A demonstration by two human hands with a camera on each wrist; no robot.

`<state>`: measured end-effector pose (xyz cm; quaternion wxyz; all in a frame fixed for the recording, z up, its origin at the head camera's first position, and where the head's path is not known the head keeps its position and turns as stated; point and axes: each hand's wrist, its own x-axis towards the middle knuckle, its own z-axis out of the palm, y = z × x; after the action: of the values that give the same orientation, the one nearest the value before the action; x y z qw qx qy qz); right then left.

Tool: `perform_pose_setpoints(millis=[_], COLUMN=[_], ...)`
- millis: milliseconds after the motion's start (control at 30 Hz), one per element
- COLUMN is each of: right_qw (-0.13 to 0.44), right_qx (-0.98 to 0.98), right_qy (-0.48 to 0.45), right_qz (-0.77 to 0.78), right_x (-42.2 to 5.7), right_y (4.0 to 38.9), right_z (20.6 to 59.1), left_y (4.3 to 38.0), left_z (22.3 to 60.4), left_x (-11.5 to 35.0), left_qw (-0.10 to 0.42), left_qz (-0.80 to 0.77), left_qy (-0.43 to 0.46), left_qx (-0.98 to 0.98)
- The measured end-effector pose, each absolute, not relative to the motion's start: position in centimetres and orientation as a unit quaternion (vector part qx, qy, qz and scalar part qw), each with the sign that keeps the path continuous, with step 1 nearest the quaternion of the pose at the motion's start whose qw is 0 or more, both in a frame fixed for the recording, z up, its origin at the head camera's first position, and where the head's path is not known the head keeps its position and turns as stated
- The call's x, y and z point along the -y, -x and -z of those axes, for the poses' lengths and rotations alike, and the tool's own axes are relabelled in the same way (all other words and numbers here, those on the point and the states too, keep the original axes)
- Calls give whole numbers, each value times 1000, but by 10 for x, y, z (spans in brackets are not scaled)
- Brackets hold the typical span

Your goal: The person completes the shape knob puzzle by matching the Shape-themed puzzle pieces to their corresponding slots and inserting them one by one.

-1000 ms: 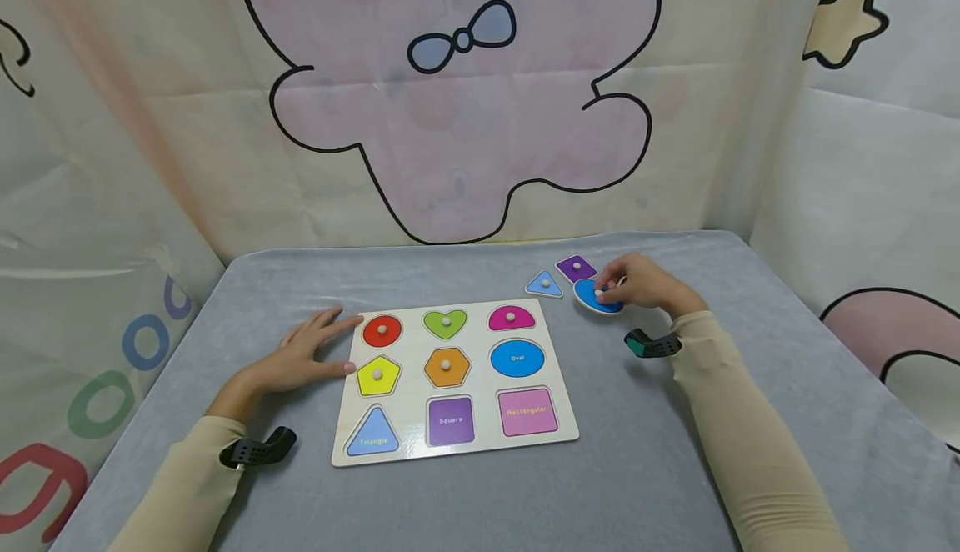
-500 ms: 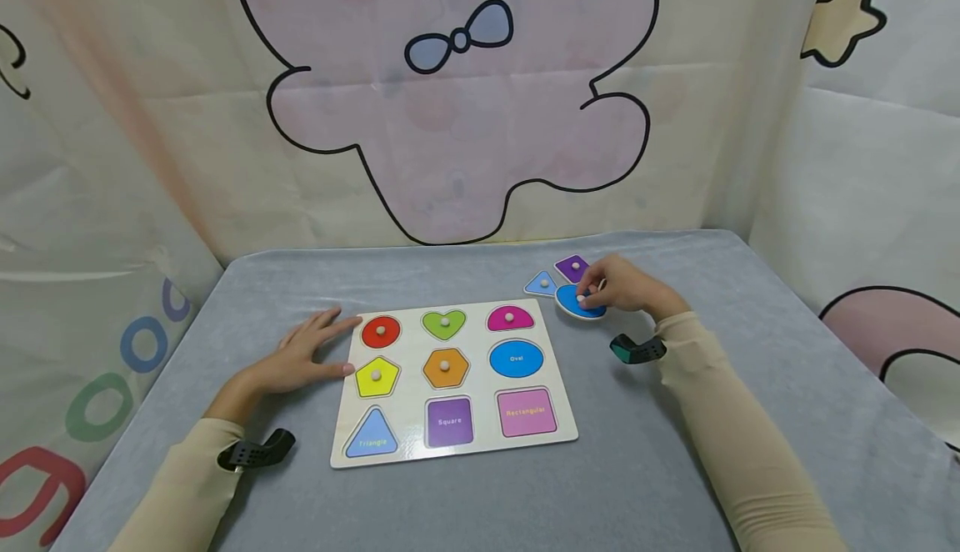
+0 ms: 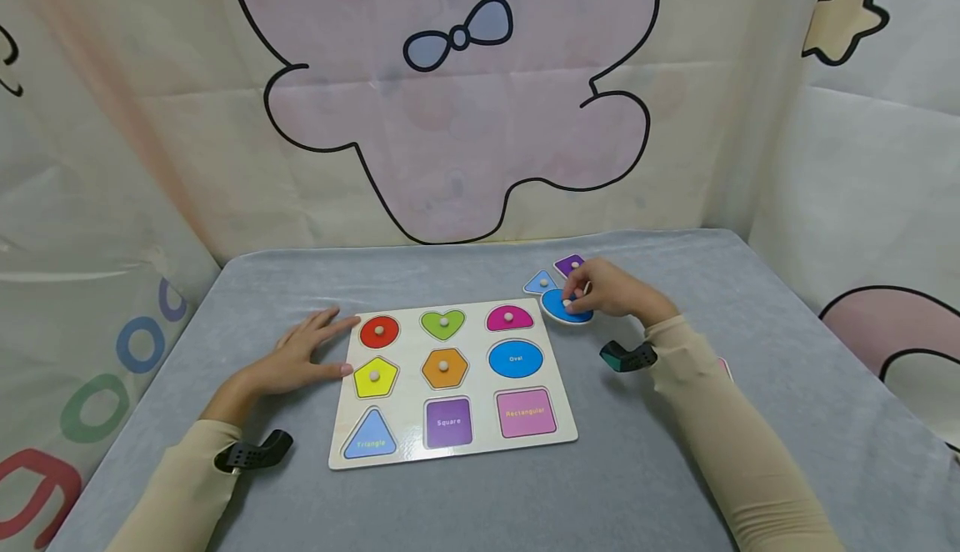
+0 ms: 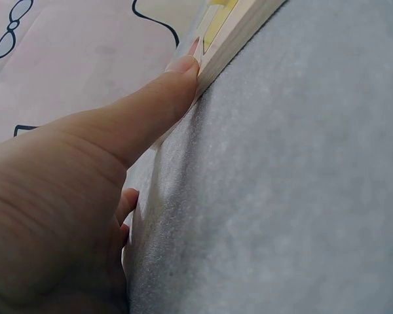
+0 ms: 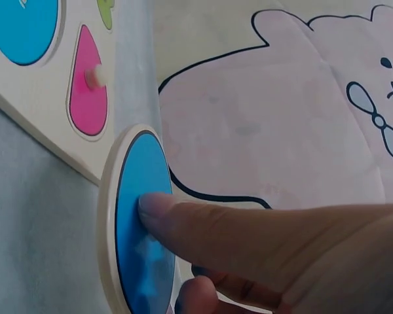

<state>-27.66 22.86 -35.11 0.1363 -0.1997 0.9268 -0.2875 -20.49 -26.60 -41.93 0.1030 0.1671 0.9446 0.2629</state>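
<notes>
A white puzzle board [image 3: 480,402] lies on the table, with red circle, green heart, magenta half-circle, yellow pentagon and orange hexagon pieces in their recesses. The oval, triangle, square and rectangle recesses show printed labels. My right hand [image 3: 611,289] pinches the small knob of a blue oval piece [image 3: 558,306], just off the board's far right corner; in the right wrist view this oval piece [image 5: 144,261] is tilted. My left hand [image 3: 300,356] lies with fingers spread at the board's left edge, its thumb [image 4: 164,98] touching that edge in the left wrist view.
A light blue triangle piece [image 3: 538,283] and a purple piece [image 3: 567,265] lie beyond the board's far right corner. A pink edge of something [image 3: 724,366] peeks out beside the right sleeve. Grey cloth [image 3: 450,510] covers the table; a printed curtain [image 3: 450,118] hangs behind.
My right hand has carried the blue oval piece left and slightly nearer, toward the board's far right corner. A pink edge now shows by the right sleeve. The left hand stays in place.
</notes>
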Motion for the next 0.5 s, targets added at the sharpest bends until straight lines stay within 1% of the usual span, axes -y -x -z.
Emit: perform_pose_setpoints(millis=[100, 500], right_qw=[137, 172], right_qx=[-924, -906], right_qy=[210, 243], right_qz=[288, 300], right_x=[-224, -207], right_y=[275, 269], right_z=[350, 355], left_y=[205, 204], left_z=[419, 417], left_x=[266, 266], left_qw=[104, 102], left_qz=[-264, -267], left_qy=[-167, -169], left_qx=[-944, -943])
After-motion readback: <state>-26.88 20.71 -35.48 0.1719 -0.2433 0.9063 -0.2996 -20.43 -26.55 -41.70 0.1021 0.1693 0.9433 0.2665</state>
